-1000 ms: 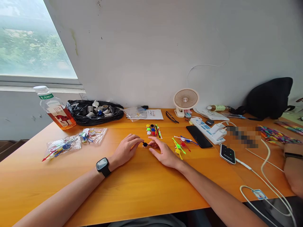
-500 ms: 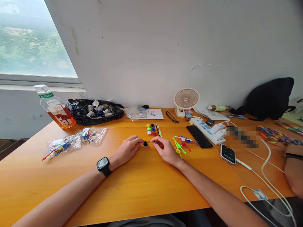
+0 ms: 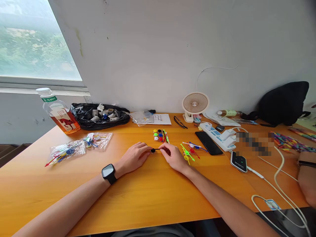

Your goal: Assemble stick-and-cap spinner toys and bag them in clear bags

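Observation:
A black arrow spinner, a thin pointer with a round disc at its middle, is held low over the table between my hands. My left hand, with a watch on its wrist, has its closed fingertips at the spinner's left end. On the other side my right hand pinches the right end between thumb and index finger. Just beyond are small round discs in several colours, beside a bundle of coloured pointers. Right of my right hand lie several coloured arrow spinners.
Plastic bags of spinner parts and a tea bottle stand left. Behind are a black bag of scraps, papers, glasses and a fan. A phone, power strip and cables lie right, near another person's arm.
The black spinner's disc has tilted and sits closer to my left fingertips. Both hands keep nearly the same place; the whole view has shifted slightly.

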A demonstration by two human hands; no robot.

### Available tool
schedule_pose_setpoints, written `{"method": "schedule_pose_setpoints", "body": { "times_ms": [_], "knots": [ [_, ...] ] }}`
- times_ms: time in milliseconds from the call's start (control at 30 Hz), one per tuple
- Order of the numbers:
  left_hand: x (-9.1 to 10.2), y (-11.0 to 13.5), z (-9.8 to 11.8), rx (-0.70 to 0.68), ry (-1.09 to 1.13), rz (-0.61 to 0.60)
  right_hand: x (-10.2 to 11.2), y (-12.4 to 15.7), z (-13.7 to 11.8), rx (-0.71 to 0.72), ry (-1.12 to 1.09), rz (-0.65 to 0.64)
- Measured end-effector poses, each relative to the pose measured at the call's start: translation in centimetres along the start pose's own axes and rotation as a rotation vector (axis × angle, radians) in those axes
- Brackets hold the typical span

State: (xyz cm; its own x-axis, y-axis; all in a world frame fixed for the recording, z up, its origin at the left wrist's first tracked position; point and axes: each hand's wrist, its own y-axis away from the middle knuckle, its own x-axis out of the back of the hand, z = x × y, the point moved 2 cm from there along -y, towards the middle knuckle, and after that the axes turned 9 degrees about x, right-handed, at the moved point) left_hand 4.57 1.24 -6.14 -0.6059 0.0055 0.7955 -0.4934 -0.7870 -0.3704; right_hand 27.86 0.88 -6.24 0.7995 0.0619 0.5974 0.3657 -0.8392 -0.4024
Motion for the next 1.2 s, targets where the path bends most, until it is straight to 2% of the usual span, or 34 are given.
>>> {"method": "schedule_pose_setpoints", "body": {
  "times_ms": [200,533,800,933,1100,1200],
  "knots": [
    [0.1,0.0,0.5,-0.073,-0.017,-0.012,0.1,0.0,0.1,-0.002,0.007,-0.028],
    [-0.6,-0.1,-0.2,0.005,0.071,-0.043,-0.2,-0.1,0.4,0.014,0.013,-0.064],
    [-0.1,0.3,0.3,0.008,0.102,-0.029,0.6,-0.4,0.8,-0.113,-0.037,-0.048],
    [0.5,0.4,0.2,0.052,0.168,0.043,0.9,-0.5,0.8,-0.179,-0.136,-0.012],
    [1.2,0.5,0.4,0.131,0.185,0.121,1.6,-0.3,0.1,-0.335,-0.433,-0.058],
    [1.3,0.5,0.6,0.141,0.186,0.139,2.2,-0.2,0.0,-0.328,-0.52,0.009]
  ]
}}
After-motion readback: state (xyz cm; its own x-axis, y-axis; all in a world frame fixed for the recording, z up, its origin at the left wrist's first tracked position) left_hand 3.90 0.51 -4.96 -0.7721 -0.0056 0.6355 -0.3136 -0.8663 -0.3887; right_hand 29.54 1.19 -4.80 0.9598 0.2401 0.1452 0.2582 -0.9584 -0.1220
